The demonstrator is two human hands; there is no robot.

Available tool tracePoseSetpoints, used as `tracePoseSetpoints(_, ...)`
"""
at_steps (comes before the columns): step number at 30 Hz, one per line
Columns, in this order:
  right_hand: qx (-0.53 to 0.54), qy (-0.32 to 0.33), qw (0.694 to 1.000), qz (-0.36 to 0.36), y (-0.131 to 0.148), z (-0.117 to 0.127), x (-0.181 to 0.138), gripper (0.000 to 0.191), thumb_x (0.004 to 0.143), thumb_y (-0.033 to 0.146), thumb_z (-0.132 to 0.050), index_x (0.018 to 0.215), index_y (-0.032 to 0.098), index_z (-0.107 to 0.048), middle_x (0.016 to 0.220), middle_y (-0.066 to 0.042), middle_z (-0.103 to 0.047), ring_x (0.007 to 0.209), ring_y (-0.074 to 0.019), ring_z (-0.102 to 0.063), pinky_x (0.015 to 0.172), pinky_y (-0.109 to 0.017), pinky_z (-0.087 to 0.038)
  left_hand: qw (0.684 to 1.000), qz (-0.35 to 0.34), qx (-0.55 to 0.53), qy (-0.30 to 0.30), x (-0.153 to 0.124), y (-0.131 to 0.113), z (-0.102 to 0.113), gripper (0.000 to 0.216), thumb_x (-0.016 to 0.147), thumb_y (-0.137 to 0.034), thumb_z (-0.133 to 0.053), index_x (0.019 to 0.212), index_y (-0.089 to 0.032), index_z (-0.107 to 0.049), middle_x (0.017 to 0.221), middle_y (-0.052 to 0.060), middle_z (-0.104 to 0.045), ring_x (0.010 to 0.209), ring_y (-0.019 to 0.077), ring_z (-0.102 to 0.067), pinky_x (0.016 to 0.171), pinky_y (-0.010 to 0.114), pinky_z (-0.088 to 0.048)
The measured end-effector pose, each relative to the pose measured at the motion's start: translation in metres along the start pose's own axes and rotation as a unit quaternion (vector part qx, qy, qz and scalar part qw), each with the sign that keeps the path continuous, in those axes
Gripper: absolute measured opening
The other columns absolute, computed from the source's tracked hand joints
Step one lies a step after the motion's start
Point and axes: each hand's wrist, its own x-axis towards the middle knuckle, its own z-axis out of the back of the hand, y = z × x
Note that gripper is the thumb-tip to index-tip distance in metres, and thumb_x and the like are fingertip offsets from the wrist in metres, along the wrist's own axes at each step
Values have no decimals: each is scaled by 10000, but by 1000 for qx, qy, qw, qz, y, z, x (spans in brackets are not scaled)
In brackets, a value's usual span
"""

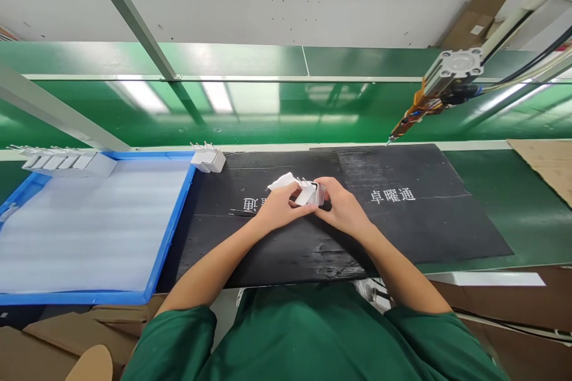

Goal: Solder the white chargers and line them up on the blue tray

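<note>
Over the black mat (268, 256), both hands meet on a white power adapter (305, 194) with metal plug prongs pointing up. My left hand (277, 209) closes its thumb and fingers on the adapter's left side. A piece of white cloth or paper (284, 181) sticks out beyond those fingers. At the other end, my right hand (345, 208) pinches the adapter's shiny greyish right face between thumb and fingers. Parts of the adapter are hidden behind the fingertips.
Left of the mat lies a blue tray (168, 232) with a white liner. Similar white adapters (67, 162) stand in a row at its far left corner, and more adapters (208, 158) at its far right corner. An air-cylinder tool (429, 95) hangs at right above the green conveyor belt (268, 116).
</note>
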Motion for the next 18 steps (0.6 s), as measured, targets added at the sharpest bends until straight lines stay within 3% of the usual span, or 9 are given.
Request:
tracePoseSetpoints(4,-12,-23,1000,12,0,-7,2,403,811,304,-637,1183,241,-494,1096,-96,-642,853,-232,-662,720,-376,-567,999,-18,-22,-24,1,0,5,489,756,-555,-695,1056,-172,-641,1018,87,-703,895,205,-678,698,302,-602)
tracePoseSetpoints(12,22,-35,999,1,-5,-11,-3,409,796,321,-676,1158,256,-494,1046,-56,-635,757,-180,-630,679,-335,-558,999,16,-44,9,5,8,12,520,726,-458,-746,1167,-195,-666,942,45,-726,853,184,-691,748,291,-602)
tracePoseSetpoints(16,46,-57,997,-10,-6,-9,-4,443,777,346,-706,1161,263,-500,989,-35,-630,723,-170,-616,681,-338,-560,998,18,-55,15,8,11,16,387,802,-489,-666,988,-152,-709,926,61,-730,801,184,-681,745,295,-583)
tracePoseSetpoints(18,56,-66,996,-16,-5,-8,-5,469,765,379,-725,1160,270,-497,951,-23,-629,695,-167,-607,671,-344,-560,999,-4,-44,31,8,10,14,387,877,-504,-570,947,-149,-709,932,67,-732,851,207,-682,819,331,-569)
